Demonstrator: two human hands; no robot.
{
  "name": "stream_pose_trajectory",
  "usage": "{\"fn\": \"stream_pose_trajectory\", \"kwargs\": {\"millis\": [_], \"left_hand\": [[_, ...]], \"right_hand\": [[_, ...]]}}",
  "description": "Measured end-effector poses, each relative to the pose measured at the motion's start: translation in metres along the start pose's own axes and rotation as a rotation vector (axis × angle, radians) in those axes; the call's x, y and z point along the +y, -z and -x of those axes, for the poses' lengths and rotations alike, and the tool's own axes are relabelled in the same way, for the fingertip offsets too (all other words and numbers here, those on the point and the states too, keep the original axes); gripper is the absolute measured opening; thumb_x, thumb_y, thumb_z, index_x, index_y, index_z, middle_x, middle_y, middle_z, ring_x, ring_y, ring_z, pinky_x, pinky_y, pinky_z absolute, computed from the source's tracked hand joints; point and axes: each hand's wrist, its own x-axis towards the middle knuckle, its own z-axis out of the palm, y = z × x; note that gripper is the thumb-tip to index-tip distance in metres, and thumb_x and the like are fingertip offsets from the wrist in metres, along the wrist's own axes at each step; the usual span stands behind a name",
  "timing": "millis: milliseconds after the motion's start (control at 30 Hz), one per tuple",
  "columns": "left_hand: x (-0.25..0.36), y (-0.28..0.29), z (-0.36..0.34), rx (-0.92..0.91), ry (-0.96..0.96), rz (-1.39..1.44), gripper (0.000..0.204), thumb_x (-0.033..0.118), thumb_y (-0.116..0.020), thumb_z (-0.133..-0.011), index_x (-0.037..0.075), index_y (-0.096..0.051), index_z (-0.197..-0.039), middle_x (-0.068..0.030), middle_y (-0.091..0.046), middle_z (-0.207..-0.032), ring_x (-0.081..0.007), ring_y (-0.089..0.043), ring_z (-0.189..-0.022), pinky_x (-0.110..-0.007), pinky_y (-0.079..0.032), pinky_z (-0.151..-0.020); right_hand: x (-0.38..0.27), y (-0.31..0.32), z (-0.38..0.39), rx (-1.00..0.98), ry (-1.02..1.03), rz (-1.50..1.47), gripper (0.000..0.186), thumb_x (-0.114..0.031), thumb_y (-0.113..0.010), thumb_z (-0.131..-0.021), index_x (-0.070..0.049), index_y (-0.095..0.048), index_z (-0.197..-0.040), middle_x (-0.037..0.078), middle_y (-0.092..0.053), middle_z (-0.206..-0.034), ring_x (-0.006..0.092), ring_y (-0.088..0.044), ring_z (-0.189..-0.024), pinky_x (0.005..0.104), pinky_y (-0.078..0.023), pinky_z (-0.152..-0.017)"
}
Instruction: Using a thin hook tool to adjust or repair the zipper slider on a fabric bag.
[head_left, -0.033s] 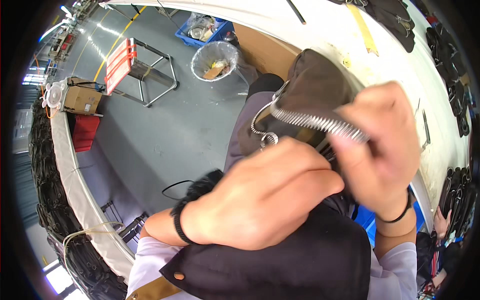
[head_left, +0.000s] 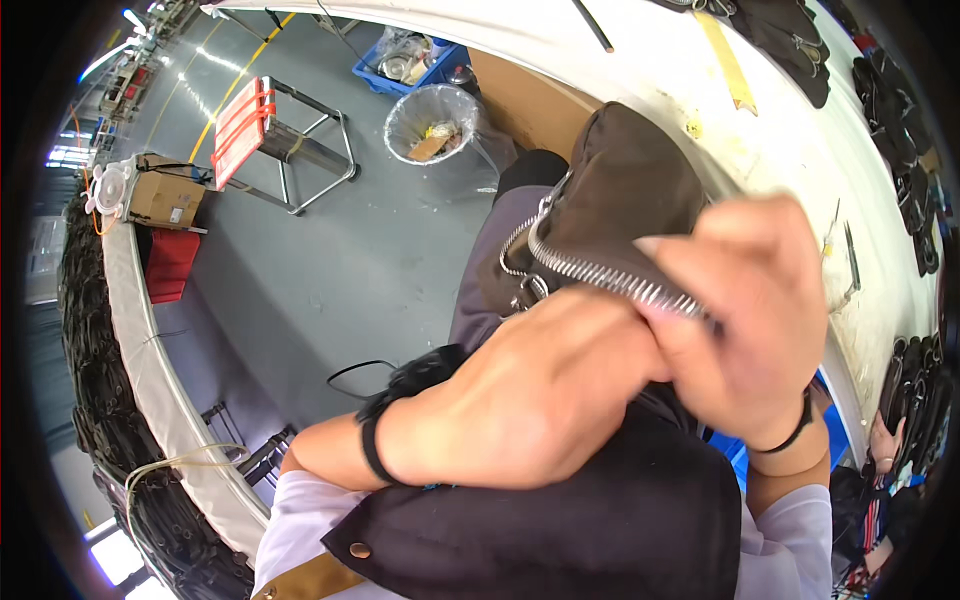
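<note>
A dark brown fabric bag (head_left: pixel 630 170) with a coarse silver zipper (head_left: pixel 600 275) lies over my lap, its far end near the table edge. My right hand (head_left: pixel 750 310) is closed on the bag's zippered edge, with the thumb and fingers pinching the fabric. Beside it, touching it, my left hand (head_left: pixel 530 385) is curled closed with its back towards me. Its fingertips are hidden, so what they grip does not show. A metal ring (head_left: pixel 530 290) and the silver teeth of the opening's other side show past my left knuckles.
On the right curves a white table (head_left: pixel 800 130) bearing a yellow strip (head_left: pixel 728 65) and dark bags (head_left: pixel 775 50). A lined waste bin (head_left: pixel 432 125), a blue crate (head_left: pixel 415 62) and a red-topped stool (head_left: pixel 245 125) stand on the floor. Another person's hand (head_left: pixel 885 440) shows far right.
My right hand has come slightly down and left, bringing the zippered edge lower. My left hand has shifted a little, and the two hands now touch.
</note>
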Motion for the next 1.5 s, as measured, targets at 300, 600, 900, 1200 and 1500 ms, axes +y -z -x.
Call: {"fn": "stream_pose_trajectory", "kwargs": {"millis": [300,600,900,1200,1500], "left_hand": [[-0.048,-0.03,-0.007,0.201,0.253,0.612,0.025,0.016,-0.06,-0.086,0.001,-0.061,-0.106,-0.0135,-0.062,-0.102,-0.0271,-0.061,-0.086,-0.038,-0.047,-0.077],[-0.065,-0.033,0.0,-0.054,0.394,1.093,0.029,0.008,-0.055,-0.089,-0.002,-0.056,-0.116,-0.0136,-0.058,-0.118,-0.0286,-0.057,-0.105,-0.038,-0.044,-0.096],[-0.068,-0.049,0.021,-0.224,0.55,1.232,0.052,0.016,-0.059,-0.091,0.003,-0.039,-0.137,-0.0106,-0.048,-0.132,-0.0189,-0.045,-0.122,-0.033,-0.039,-0.102],[-0.085,-0.035,0.032,-0.362,0.407,1.229,0.056,0.018,-0.058,-0.091,0.004,-0.035,-0.14,-0.0109,-0.046,-0.134,-0.0181,-0.043,-0.124,-0.031,-0.038,-0.103],[-0.083,-0.032,0.039,-0.444,0.237,1.167,0.06,0.019,-0.058,-0.091,0.004,-0.031,-0.142,-0.0111,-0.044,-0.136,-0.0174,-0.041,-0.127,-0.03,-0.037,-0.103]], "right_hand": [[-0.037,-0.054,0.024,0.125,0.312,0.057,0.015,0.007,-0.064,-0.069,-0.005,-0.057,-0.063,0.0,-0.038,-0.067,0.0111,-0.038,-0.047,0.027,-0.027,-0.045],[-0.042,-0.034,0.04,-0.188,0.447,-0.084,0.014,-0.005,-0.069,-0.075,-0.001,-0.065,-0.088,0.001,-0.047,-0.076,0.0092,-0.044,-0.053,0.0252,-0.035,-0.05],[0.046,-0.014,0.037,0.028,-0.103,-0.18,0.043,-0.035,-0.038,-0.096,-0.001,-0.063,-0.096,0.013,-0.062,-0.091,0.0294,-0.058,-0.092,0.0356,-0.036,-0.09],[0.031,-0.086,0.08,0.219,-0.315,-0.663,0.043,-0.025,-0.03,-0.1,0.0,-0.041,-0.068,0.012,-0.04,-0.061,0.0283,-0.04,-0.053,0.0353,-0.034,-0.053],[0.023,-0.037,0.041,0.345,-0.236,-0.632,0.028,-0.027,-0.058,-0.09,0.0,-0.061,-0.088,0.007,-0.056,-0.077,0.0194,-0.053,-0.07,0.0289,-0.043,-0.067]]}}
